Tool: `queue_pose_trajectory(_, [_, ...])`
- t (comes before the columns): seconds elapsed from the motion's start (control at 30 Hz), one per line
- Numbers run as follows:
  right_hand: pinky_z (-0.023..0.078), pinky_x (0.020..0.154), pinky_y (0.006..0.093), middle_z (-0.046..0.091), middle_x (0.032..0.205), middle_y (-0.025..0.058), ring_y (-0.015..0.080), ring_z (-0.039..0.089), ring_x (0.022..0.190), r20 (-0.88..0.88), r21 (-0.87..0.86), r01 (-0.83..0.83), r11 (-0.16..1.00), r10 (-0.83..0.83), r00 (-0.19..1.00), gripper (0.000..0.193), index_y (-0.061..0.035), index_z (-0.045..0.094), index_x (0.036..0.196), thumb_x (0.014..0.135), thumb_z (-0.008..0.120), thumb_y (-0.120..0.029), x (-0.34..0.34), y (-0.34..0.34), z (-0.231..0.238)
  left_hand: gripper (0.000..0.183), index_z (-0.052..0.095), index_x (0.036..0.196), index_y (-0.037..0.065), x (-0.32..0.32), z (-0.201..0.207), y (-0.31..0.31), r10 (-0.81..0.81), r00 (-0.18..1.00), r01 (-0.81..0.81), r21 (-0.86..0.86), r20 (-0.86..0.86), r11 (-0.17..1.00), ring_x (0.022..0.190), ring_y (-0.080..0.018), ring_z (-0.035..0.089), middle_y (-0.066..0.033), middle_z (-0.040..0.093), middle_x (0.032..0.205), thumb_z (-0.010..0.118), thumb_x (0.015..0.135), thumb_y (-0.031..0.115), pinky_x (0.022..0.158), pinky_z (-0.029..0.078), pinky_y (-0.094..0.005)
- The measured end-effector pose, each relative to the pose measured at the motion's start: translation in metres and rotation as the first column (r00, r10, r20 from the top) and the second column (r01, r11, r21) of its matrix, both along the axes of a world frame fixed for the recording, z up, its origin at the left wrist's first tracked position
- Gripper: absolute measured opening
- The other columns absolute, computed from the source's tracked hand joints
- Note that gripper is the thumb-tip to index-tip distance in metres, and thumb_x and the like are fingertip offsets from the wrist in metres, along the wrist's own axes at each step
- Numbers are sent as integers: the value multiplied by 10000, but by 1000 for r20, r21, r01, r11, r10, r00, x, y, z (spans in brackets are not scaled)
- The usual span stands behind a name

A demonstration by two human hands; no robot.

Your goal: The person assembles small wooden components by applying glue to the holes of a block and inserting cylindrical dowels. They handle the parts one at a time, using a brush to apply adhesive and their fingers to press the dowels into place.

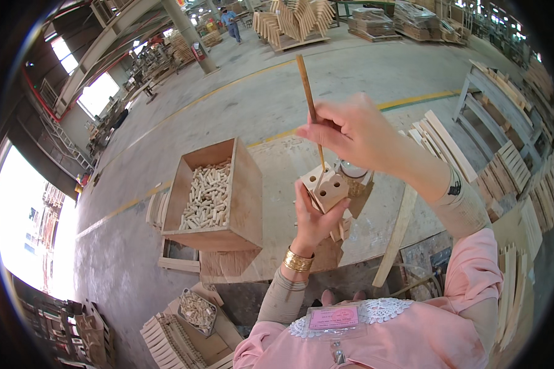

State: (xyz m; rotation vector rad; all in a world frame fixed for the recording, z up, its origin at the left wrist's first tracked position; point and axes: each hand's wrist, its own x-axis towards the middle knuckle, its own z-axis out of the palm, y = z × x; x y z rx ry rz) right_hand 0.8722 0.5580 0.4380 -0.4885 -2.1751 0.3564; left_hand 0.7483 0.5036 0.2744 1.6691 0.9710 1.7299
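My left hand (314,226) is closed around a pale wooden block (332,193) with round drilled holes, held up above the worktable (283,209). Pinched in my right hand (357,132) is a long thin wooden stick (305,80), slanting down from upper left. Its lower end meets the upper face of the block; whether it enters a hole there I cannot tell. Just behind the block stands a round clear container (353,170), partly hidden by the block and my right forearm. More wooden pieces (341,230) lie under my left hand, mostly covered.
A wooden box (246,190) full of short dowels (206,194) stands left on the table. Below left, a smaller tray (197,312) holds wooden bits beside stacked slats (172,344). A long strip (397,234) leans at the table's right; a grey rack (495,111) stands beyond.
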Motion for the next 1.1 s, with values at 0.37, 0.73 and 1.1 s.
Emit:
queue_pose_trajectory(0.37, [356, 443, 346, 520, 559, 147, 288, 508, 489, 197, 105, -122, 987, 99, 975, 209, -10, 543, 755, 861, 551, -189, 19, 4, 16, 539, 367, 1130, 16, 0, -2, 2, 14, 1000, -14, -26, -19, 1000, 873, -139, 555, -71, 515, 1011, 707, 711, 3, 712, 505, -272])
queue_pose_trajectory(0.73, [429, 545, 336, 592, 647, 126, 246, 567, 578, 54, -341, 409, 846, -417, 907, 226, -10, 613, 799, 799, 596, -236, 55, 79, -91, 575, 369, 1098, 30, -3, -3, -1, 14, 993, -1, -117, 114, 993, 902, -142, 528, -70, 491, 1005, 748, 667, 3, 747, 487, -281])
queue_pose_trajectory(1.1, [478, 574, 331, 638, 623, 91, 197, 629, 583, -64, -715, 406, 569, -631, 773, 221, -22, 620, 807, 817, 533, -224, 48, 127, -223, 590, 368, 1121, 20, -5, -2, -6, 53, 993, -37, -149, 107, 988, 867, -147, 543, -74, 525, 997, 750, 672, 48, 735, 488, -280])
